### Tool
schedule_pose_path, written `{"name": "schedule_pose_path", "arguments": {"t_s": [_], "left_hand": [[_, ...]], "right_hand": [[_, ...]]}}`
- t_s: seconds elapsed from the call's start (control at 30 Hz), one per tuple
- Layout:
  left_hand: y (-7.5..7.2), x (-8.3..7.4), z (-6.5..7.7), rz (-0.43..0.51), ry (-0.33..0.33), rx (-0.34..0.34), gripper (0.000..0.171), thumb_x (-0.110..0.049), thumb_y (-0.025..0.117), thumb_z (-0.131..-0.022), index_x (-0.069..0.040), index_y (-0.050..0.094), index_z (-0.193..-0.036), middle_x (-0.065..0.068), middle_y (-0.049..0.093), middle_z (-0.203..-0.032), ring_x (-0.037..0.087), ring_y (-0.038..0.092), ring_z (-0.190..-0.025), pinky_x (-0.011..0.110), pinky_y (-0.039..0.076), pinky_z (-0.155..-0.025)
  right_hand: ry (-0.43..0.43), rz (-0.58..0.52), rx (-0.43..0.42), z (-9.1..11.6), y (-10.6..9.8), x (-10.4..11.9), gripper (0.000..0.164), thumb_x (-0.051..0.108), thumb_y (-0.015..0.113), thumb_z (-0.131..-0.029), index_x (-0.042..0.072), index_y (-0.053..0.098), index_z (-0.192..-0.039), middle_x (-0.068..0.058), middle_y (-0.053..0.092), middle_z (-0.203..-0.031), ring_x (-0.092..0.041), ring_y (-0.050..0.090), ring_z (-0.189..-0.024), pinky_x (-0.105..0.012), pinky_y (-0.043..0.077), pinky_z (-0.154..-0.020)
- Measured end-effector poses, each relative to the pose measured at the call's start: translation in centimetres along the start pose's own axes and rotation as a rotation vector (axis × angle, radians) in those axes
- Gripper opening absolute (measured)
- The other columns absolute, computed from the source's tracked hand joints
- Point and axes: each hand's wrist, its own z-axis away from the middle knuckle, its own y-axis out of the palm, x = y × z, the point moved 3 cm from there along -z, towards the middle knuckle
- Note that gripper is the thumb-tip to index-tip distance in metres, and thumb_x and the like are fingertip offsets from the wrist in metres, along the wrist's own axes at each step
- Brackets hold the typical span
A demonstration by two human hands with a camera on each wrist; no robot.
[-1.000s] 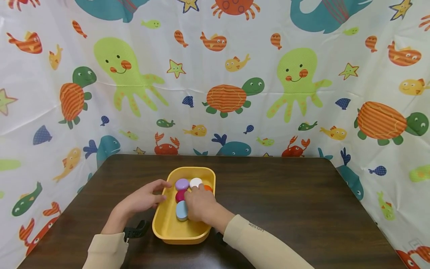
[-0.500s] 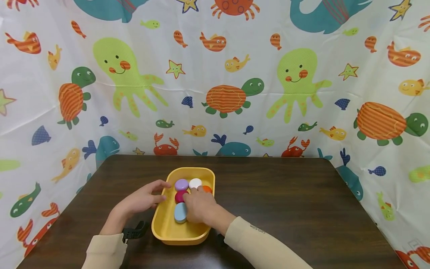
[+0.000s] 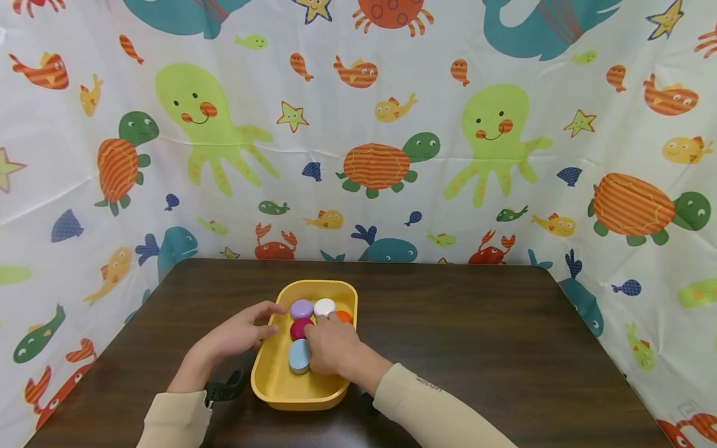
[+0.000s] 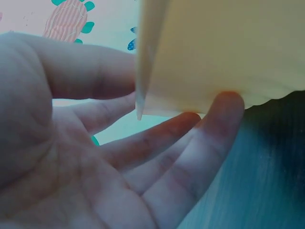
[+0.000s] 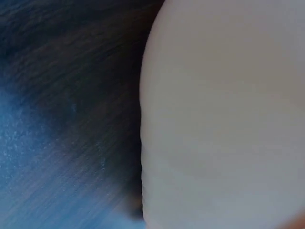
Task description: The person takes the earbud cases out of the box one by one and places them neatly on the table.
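A yellow plastic bin [image 3: 280,379] holds several smooth rounded discs: a lilac disc [image 3: 302,308], a white disc [image 3: 324,307], a magenta disc [image 3: 300,328], a pale blue disc [image 3: 299,356] and a partly covered orange disc [image 3: 344,317]. My left hand [image 3: 241,330] holds the bin's left wall; in the left wrist view, fingertips [image 4: 226,102] rest on the outside of the wall [image 4: 200,57] while another finger reaches past its rim. My right hand [image 3: 333,345] reaches down inside, bent fingers beside the white and magenta discs. Whatever lies beneath that palm is hidden.
The bin stands on a dark wooden table [image 3: 459,348]. Behind and at both sides hangs a white curtain [image 3: 336,130] printed with sea animals. The right wrist view shows only the bin's pale outer wall [image 5: 219,114] and the blurred table.
The blue disc has tilted and shifted slightly left under my right hand, and more of the magenta disc shows. My left hand stays at the bin's wall.
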Motion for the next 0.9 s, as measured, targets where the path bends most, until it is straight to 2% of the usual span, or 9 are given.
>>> {"name": "schedule_pose_path", "arguments": {"t_s": [0.2,0.4,0.63,0.9], "left_hand": [[0.0,-0.1,0.1,-0.004,-0.014,-0.006,0.044,-0.017,0.064,-0.098,-0.006,0.052,-0.14,0.02,0.051,-0.142,0.034,0.057,-0.116,0.051,0.056,-0.092],[0.0,-0.1,0.1,0.004,-0.017,-0.002,0.044,-0.016,0.063,-0.099,-0.006,0.052,-0.14,0.021,0.051,-0.141,0.034,0.057,-0.117,0.052,0.056,-0.092],[0.0,0.1,0.0,0.014,-0.001,0.012,0.043,-0.013,0.061,-0.099,-0.003,0.051,-0.14,0.025,0.05,-0.14,0.036,0.057,-0.117,0.055,0.056,-0.09],[0.0,-0.1,0.0,0.019,0.003,0.011,0.043,-0.013,0.061,-0.099,-0.003,0.051,-0.14,0.025,0.05,-0.14,0.036,0.056,-0.118,0.055,0.056,-0.09]], "right_hand": [[-0.016,-0.012,-0.013,0.0,0.1,-0.2,0.041,0.033,0.084,-0.078,0.025,0.069,-0.116,0.002,0.063,-0.118,-0.017,0.048,-0.099,-0.031,0.053,-0.071],[-0.013,-0.013,-0.009,0.0,0.1,-0.2,0.039,0.033,0.084,-0.078,0.026,0.069,-0.114,0.003,0.063,-0.111,-0.017,0.048,-0.098,-0.032,0.052,-0.072],[-0.021,-0.028,-0.029,0.1,-0.2,-0.3,0.039,0.033,0.083,-0.079,0.026,0.069,-0.115,0.003,0.063,-0.116,-0.017,0.049,-0.098,-0.033,0.053,-0.073],[-0.034,-0.052,-0.102,0.7,-1.1,-0.9,0.03,0.033,0.079,-0.083,0.024,0.069,-0.11,0.005,0.056,-0.097,-0.015,0.046,-0.092,-0.031,0.052,-0.079]]}}
